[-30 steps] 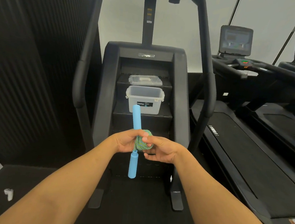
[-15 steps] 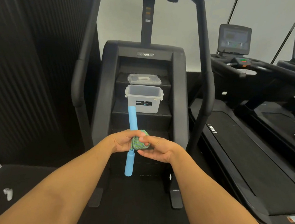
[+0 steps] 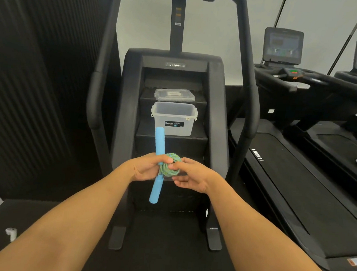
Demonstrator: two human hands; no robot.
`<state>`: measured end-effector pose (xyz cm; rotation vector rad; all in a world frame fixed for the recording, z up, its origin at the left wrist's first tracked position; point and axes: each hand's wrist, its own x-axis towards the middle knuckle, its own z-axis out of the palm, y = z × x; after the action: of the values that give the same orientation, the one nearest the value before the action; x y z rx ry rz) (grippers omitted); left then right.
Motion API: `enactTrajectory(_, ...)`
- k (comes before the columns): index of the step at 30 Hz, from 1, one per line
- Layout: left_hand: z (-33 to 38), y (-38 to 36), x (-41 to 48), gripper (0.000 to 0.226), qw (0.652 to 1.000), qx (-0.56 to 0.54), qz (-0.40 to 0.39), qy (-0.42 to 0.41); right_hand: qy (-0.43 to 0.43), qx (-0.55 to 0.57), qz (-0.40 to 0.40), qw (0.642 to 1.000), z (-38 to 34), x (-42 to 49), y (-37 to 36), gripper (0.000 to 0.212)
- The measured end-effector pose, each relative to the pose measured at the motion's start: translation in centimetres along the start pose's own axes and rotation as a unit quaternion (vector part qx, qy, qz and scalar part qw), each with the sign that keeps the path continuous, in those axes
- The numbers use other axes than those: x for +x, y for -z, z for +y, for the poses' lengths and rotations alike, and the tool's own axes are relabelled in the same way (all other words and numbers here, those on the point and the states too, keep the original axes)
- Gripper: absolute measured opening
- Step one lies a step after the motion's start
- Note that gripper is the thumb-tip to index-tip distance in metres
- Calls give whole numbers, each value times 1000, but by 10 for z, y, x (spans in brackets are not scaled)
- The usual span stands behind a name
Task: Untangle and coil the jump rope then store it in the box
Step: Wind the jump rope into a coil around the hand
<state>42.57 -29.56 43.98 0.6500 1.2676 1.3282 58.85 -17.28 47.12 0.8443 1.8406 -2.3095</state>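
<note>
Hands together at chest height: left hand (image 3: 144, 168) closed round jump rope handles (image 3: 159, 142), long axis near upright; right hand (image 3: 191, 175) pinching green rope coil (image 3: 169, 168) against them. Storage box (image 3: 174, 119) straight ahead on stair-climber step (image 3: 171, 139), open, seemingly empty, roughly equidistant from both hands. Lid (image 3: 174, 94) on next step up.

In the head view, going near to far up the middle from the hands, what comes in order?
Coiled rope held between left hand and right hand → open clear box on a step → its lid one step higher → stair machine's console post.
</note>
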Motion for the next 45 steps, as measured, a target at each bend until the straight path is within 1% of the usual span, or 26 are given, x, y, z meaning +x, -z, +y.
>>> enactTrajectory(1, 1, -1, 0, 81, 1000, 4, 11, 1, 7, 3, 9, 1000, 0, 1, -1, 43)
enactTrajectory(2, 2, -3, 1, 79, 1000, 5, 25, 0, 13, 2, 21, 1000, 1, 3, -1, 40)
enactTrajectory(5, 0, -4, 0, 59, 999, -15, 50, 0, 28, 2, 55, 998, 3, 10, -1, 36)
enactTrajectory(7, 2, -5, -1, 52, 998, -26, 55, 2, 37, 12, 59, 997, 2, 11, -2, 35)
enactTrajectory(10, 9, -6, 1, 38, 997, 6, 83, 0, 54, -16, 65, 996, -1, 12, 0, 34)
enactTrajectory(11, 13, -5, 3, 37, 994, 26, 102, -1, 60, -35, 68, 995, -3, 13, 1, 33)
enactTrajectory(14, 23, -5, 12, 44, 986, 62, 154, -11, 73, -67, 82, 992, -15, 15, 9, 30)
enactTrajectory(19, 29, -16, 33, 31, 976, 67, 208, -22, 66, -64, 128, 988, -25, 23, 21, 28)
enactTrajectory(23, 23, -23, 47, 37, 971, 78, 226, 11, 18, -32, 145, 989, -14, 26, 34, 26)
enactTrajectory(27, 22, -25, 57, 37, 970, 67, 235, 4, 0, -26, 124, 992, -23, 29, 50, 28)
enactTrajectory(30, 25, -26, 66, 36, 967, 58, 247, -4, -4, -15, 108, 994, -30, 37, 58, 31)
enactTrajectory(34, 27, -19, 82, 44, 966, 41, 253, 3, -8, 51, 91, 994, -28, 52, 64, 31)
enactTrajectory(38, 40, -6, 105, 39, 971, -2, 238, 17, 13, 75, 105, 992, -36, 81, 75, 31)
enactTrajectory(42, 54, 14, 141, 38, 973, -42, 226, 11, 26, 104, 126, 986, -57, 123, 85, 18)
enactTrajectory(45, 71, 36, 177, 37, 976, -47, 214, 7, 21, 131, 104, 986, -78, 159, 98, 19)
